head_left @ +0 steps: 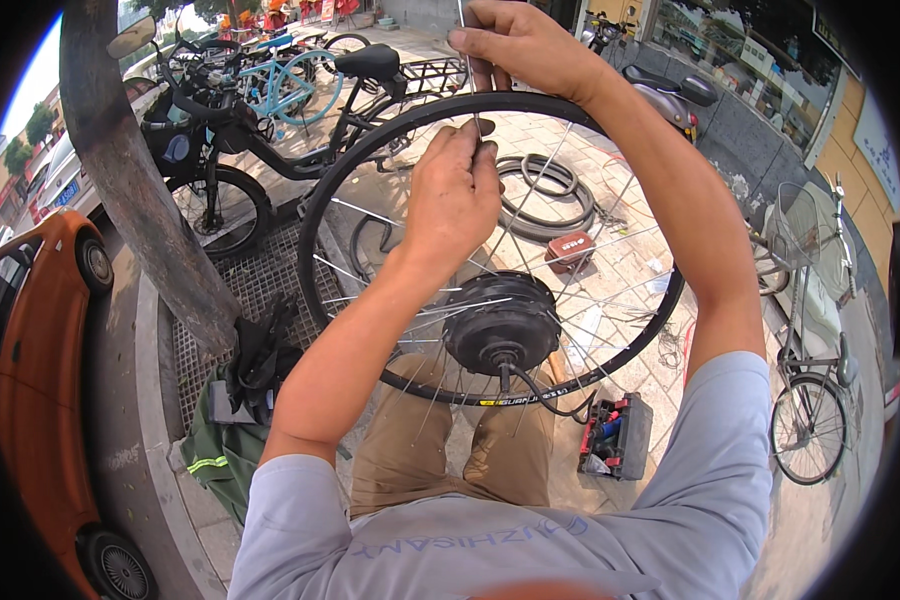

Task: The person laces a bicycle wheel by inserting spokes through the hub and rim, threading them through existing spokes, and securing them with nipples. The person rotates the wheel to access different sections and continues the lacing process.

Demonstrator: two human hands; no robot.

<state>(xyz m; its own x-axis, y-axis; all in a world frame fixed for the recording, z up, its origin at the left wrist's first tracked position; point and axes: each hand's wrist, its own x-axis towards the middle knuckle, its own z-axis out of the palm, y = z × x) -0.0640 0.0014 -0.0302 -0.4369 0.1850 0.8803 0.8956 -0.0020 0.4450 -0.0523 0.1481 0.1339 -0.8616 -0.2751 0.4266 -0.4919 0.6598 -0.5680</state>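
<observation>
A black bicycle wheel rim (319,210) with thin silver spokes surrounds a large black hub motor (498,318), from which a dark cable (573,410) hangs, above my knees. Just above the top of the rim, my right hand (510,45) pinches a long upright spoke (468,75) between thumb and fingers. My left hand (453,190) is inside the wheel, fingers curled round the lower part of that same spoke, just below the rim. Its fingertips are partly hidden behind the spoke and knuckles.
Coiled tyres (545,220) and a reddish case (568,250) lie on the paving. An open toolbox (625,440) sits right, a green bag (205,440) left. Around are a tree trunk (130,170), parked bicycles (300,85), an orange car (35,380) and another bicycle (810,420).
</observation>
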